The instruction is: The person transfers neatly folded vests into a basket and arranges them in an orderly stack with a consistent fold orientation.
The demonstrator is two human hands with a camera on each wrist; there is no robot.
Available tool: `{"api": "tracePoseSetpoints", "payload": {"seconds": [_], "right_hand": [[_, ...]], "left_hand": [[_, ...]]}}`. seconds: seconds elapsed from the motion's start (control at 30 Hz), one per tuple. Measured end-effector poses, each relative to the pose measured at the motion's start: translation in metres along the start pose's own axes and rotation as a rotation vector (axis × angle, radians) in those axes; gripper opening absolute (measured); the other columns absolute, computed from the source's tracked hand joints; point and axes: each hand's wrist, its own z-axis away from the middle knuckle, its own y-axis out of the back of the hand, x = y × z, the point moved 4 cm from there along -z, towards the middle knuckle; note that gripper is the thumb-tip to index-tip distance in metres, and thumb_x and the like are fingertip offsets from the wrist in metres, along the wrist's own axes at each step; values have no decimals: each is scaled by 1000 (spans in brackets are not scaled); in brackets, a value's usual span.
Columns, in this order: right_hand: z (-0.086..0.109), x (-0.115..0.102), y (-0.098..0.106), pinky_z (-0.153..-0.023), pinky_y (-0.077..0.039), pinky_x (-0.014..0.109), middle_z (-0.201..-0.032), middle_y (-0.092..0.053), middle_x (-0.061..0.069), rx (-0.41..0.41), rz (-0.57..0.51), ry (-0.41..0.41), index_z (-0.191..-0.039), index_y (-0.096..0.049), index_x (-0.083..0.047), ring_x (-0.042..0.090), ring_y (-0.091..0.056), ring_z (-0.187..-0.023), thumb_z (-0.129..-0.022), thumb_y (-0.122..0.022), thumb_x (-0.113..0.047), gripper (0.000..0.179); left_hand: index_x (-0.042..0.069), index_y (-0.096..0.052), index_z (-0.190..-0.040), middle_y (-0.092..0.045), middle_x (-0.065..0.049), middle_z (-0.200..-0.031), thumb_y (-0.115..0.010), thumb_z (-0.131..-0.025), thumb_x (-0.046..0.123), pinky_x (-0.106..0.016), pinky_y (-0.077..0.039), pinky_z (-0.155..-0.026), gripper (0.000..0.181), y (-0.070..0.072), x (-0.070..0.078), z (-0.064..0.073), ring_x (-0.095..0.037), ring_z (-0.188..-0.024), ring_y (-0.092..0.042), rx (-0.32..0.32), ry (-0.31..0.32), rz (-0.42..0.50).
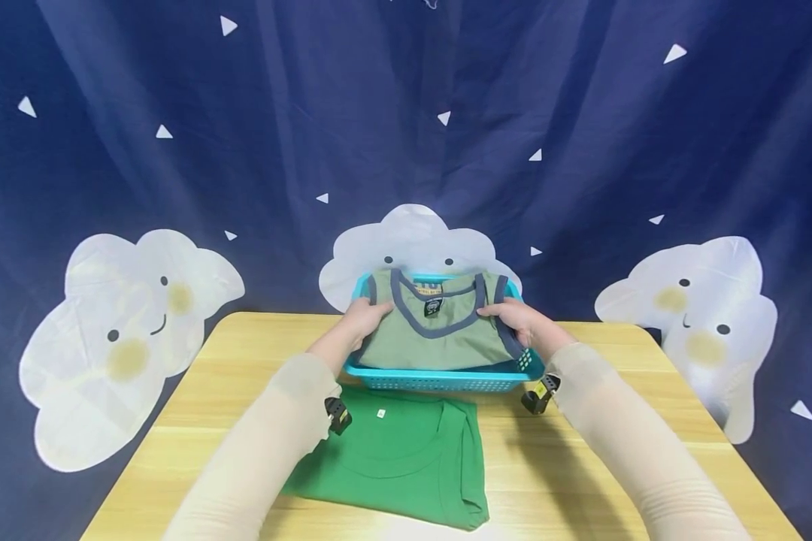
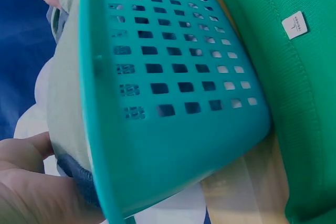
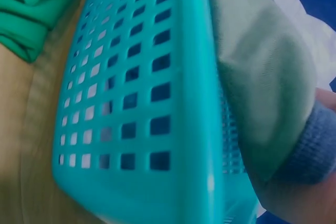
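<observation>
An olive-green shirt (image 1: 440, 346) with navy trim, folded, lies across the top of a turquoise plastic basket (image 1: 440, 381). My left hand (image 1: 364, 319) grips the shirt's left side, thumb on top near the neckline. On the opposite side my right hand (image 1: 519, 319) holds it the same way, thumb toward the collar. In the left wrist view, the thumb and fingers of the left hand (image 2: 37, 182) pinch the shirt's navy edge beside the basket rim. The right wrist view shows the right hand (image 3: 304, 200) under the shirt's navy cuff, partly cut off by the frame.
A folded green shirt (image 1: 399, 458) lies on the wooden table (image 1: 602, 451) in front of the basket. Behind the table hangs a dark blue curtain (image 1: 379, 135) with white clouds and small triangles.
</observation>
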Motion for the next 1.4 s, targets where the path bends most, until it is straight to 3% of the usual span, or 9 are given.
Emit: {"api": "tracePoseSetpoints", "payload": {"seconds": [0.17,0.3,0.5,0.57,0.7,0.83,0.9,1.13,1.4], "right_hand": [[-3,6,4,-83,-57,41,-122,-58,16,32,9,-6,-156,-14,-6,24,-66,-92,-101,-57,-17,70],[-5,10,4,-90,-52,42,-147,-38,24,69,81,-14,-160,2,-6,30,-57,-109,-101,-57,-19,84],[-10,18,5,-103,-44,49,-154,-26,28,105,156,-11,-158,9,-2,39,-45,-128,-102,-55,-19,87],[-11,21,6,-104,-43,50,-153,-28,28,122,185,-3,-158,7,0,40,-44,-129,-103,-54,-19,84],[-12,23,5,-103,-45,52,-147,-38,29,170,262,24,-157,-13,4,42,-47,-129,-104,-54,-17,71],[-16,27,4,-110,-37,56,-156,-25,31,206,367,33,-156,-11,7,46,-33,-140,-105,-53,-17,71],[-19,30,4,-113,-33,57,-158,-21,31,225,407,32,-156,-11,8,46,-28,-143,-104,-54,-17,71],[-24,27,4,-99,-48,51,-135,-50,29,293,507,66,-140,-42,12,42,-51,-125,-101,-58,-11,48],[-20,26,2,-100,-47,53,-135,-52,29,368,654,114,-140,-43,9,42,-53,-123,-102,-56,-14,46]], "left_hand": [[-7,-18,-155,-22,-25,-161,-56,-102,41,-52,-28,-117,82,-6,-4,-3,-41,-147,-25,40,-13,-94],[-8,-18,-155,-23,-25,-160,-55,-103,36,-52,-29,-117,78,-11,-9,-5,-41,-147,-26,51,-2,-102],[-7,-17,-156,-20,-25,-162,-51,-102,23,-52,-32,-116,70,-15,-14,-4,-41,-147,-23,50,-14,-104],[-8,-18,-155,-21,-25,-161,-50,-102,21,-51,-32,-116,69,-17,-16,-4,-40,-147,-23,60,-29,-114],[-10,-29,-150,-35,-28,-153,-51,-101,16,-51,-37,-113,59,-21,-18,-5,-41,-141,-36,100,-81,-158],[-12,-41,-141,-49,-30,-140,-53,-102,16,-50,-40,-110,49,-24,-22,-7,-41,-132,-47,145,-122,-262],[-12,-41,-140,-49,-30,-139,-54,-103,17,-49,-40,-110,50,-24,-23,-8,-42,-132,-47,158,-126,-314],[-11,-32,-146,-43,-30,-146,-51,-104,15,-50,-37,-112,53,-25,-22,-6,-42,-137,-42,157,-130,-362],[-10,-35,-143,-47,-30,-142,-47,-102,8,-48,-37,-113,46,-27,-22,-8,-40,-135,-44,179,-158,-363]]}}
